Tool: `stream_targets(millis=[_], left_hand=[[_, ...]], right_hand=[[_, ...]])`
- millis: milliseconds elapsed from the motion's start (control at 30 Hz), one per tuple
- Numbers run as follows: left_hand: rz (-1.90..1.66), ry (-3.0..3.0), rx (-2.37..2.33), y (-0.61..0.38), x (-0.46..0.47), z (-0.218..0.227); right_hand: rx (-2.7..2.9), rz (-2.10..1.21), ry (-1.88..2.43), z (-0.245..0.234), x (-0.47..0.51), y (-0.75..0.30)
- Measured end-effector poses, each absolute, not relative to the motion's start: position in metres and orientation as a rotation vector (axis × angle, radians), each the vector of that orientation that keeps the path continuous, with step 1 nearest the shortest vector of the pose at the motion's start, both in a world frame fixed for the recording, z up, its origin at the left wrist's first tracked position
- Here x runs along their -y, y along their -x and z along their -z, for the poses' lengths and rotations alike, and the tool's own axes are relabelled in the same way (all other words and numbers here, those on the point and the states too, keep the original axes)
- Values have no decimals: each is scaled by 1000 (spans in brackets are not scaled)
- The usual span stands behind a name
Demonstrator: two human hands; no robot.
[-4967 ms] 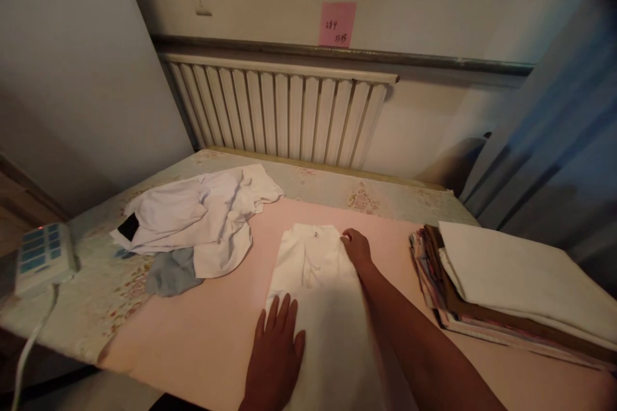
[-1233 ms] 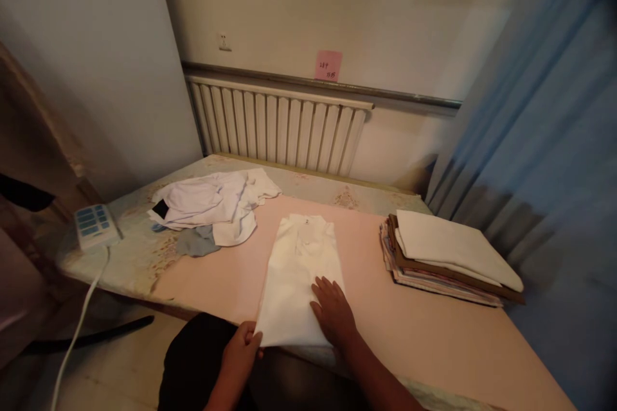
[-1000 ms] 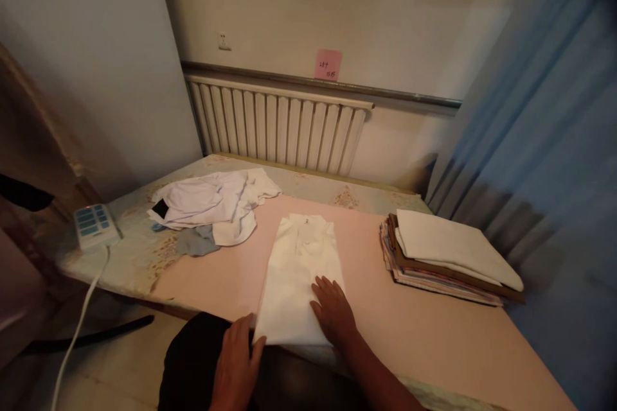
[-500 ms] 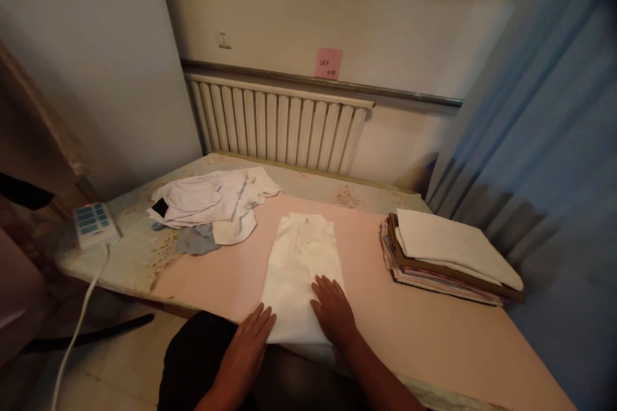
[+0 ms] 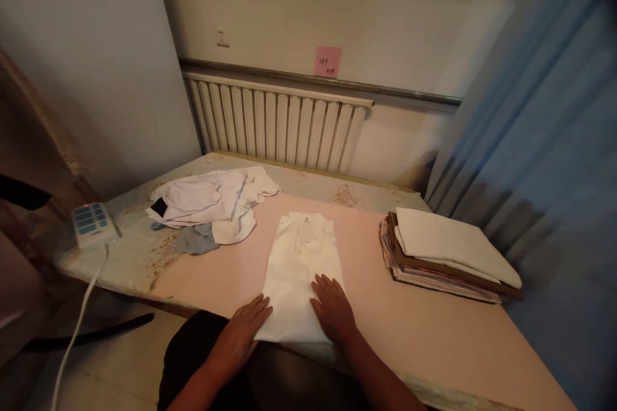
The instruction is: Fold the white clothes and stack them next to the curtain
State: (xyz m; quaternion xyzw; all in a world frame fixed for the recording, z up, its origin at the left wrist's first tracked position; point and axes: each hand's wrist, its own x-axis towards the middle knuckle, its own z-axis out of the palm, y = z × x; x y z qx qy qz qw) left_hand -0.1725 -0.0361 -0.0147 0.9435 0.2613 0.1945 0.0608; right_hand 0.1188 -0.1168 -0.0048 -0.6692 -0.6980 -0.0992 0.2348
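Note:
A white shirt (image 5: 301, 270), folded into a long rectangle, lies flat on the pink cloth (image 5: 385, 327) with its collar end away from me and a small dark mark near the neckline. At its near left corner rests my left hand (image 5: 245, 321), fingers stretched out over the edge. My right hand (image 5: 333, 308) lies flat on the near right part of the shirt, fingers extended. Both hands press on the fabric without gripping it.
To the right stands a stack of folded clothes (image 5: 453, 250), white on top. A loose pile of clothes (image 5: 207, 199) lies at the back left. A power strip (image 5: 94, 225) with a white cord sits at the left edge. Behind are a radiator (image 5: 284, 122) and a blue curtain (image 5: 544, 173).
My left hand has shifted slightly left and away from me, and the shirt's near left corner now spreads farther left. My right hand has stayed in place.

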Motion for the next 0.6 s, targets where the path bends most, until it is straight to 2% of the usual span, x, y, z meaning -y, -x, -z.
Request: stream_targets(millis=[367,600], left_hand=[[-648,-2885,-615,164,11,10],[-646,-2924,-708,139,-27,12]], right_hand=[[1916,252,1810,5,116,-119],[1918,230,1815,8,116,-120]])
